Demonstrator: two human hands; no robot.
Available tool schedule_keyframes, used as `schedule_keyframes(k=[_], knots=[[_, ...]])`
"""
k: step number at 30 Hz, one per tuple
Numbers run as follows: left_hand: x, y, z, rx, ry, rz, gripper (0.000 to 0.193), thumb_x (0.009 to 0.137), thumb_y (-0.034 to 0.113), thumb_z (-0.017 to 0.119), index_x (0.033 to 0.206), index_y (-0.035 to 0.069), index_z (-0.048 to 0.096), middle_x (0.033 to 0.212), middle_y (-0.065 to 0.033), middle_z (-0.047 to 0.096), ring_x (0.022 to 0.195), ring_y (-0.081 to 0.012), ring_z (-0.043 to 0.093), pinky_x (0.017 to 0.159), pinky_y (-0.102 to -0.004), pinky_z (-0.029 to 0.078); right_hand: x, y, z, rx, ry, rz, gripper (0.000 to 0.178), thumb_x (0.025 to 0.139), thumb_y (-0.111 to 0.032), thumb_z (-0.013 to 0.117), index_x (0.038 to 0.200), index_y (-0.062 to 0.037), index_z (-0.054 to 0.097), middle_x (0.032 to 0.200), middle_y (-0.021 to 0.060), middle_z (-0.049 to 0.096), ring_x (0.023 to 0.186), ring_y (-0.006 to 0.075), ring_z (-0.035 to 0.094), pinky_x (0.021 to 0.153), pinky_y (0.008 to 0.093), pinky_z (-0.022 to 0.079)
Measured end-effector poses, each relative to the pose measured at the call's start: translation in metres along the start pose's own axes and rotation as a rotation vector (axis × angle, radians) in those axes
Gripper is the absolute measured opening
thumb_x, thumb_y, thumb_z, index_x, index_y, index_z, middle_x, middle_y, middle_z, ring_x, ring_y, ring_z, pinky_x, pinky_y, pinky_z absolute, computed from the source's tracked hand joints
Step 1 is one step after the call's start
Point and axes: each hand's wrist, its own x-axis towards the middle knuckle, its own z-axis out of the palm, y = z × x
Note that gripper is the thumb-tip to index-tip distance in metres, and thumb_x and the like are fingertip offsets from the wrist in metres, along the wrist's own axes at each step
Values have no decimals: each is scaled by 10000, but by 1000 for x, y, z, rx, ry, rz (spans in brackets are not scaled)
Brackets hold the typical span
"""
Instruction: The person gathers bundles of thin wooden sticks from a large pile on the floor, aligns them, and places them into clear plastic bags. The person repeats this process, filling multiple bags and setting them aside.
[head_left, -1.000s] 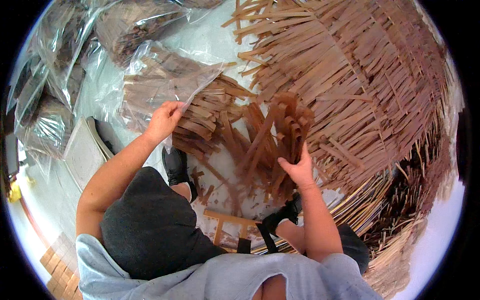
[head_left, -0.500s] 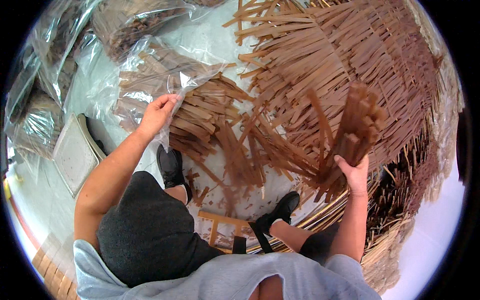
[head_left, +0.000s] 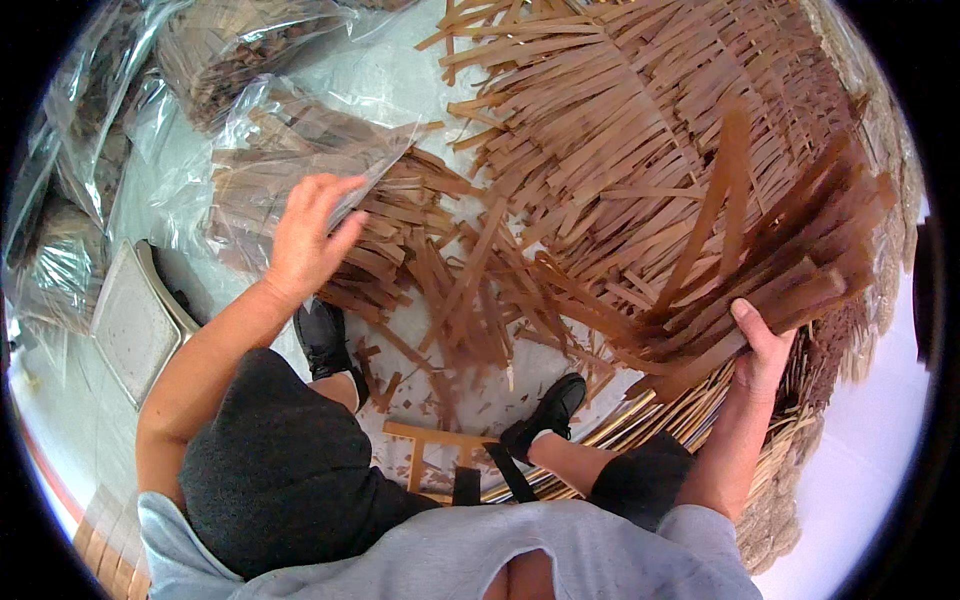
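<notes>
Two hands at work, well apart. The right hand (head_left: 762,345) is closed around the lower end of a thick bundle of brown strips (head_left: 790,270); thumb on top, fingers wrapped beneath. The bundle fans upward and to the right, blurred at its far tips, and sits above the big heap of brown strips (head_left: 640,130) that fills the upper right of the view.

The left hand (head_left: 305,235) is spread flat, fingers apart, pressing on the edge of a clear plastic bag (head_left: 300,130). It grips nothing that I can make out. The bag holds more strips of the same kind, and its open mouth faces the heap. A loose scatter of strips (head_left: 470,300) spills from the bag's mouth across the pale floor (head_left: 400,80), between the two hands.

The person sits low, knees spread. A black shoe (head_left: 325,340) lies just below the left hand, a second black shoe (head_left: 545,410) nearer the right forearm. A small wooden frame (head_left: 435,450) lies on the floor between the legs.

Far left: more clear bags of brown material (head_left: 60,260), and a pale flat tray (head_left: 130,320) beside them. A pile of thin straw-coloured sticks (head_left: 780,470) lies under the right forearm, at the heap's lower edge.
</notes>
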Motion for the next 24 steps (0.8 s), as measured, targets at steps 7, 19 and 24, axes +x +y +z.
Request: schedule_keyframes(k=[7, 19, 24], knots=[[-16, -34, 21, 113, -189, -217, 421, 828, 195, 667, 1229, 115, 568, 1051, -108, 545, 918, -308, 551, 856, -381, 476, 0, -22, 19, 96, -10, -89, 787, 651, -121, 748, 1348, -9, 402, 1282, 120, 505, 1183, 283, 487, 1042, 380, 360], [5, -61, -20, -1192, 38, -872, 247, 932, 238, 580, 1118, 86, 641, 667, 94, 447, 583, -12, 411, 458, -156, 287, -29, 55, 273, 358, -416, 39, 733, 708, -118, 790, 1312, 42, 407, 1155, 124, 591, 1042, 229, 575, 923, 360, 459], [18, -60, -36, -1453, 142, -904, 263, 926, 201, 581, 1155, 79, 625, 709, 90, 450, 578, -13, 397, 455, -158, 284, -81, 109, 356, -70, -612, -64, 882, 693, -183, 729, 1425, -47, 258, 1168, 264, 581, 1021, 417, 604, 882, 444, 492]])
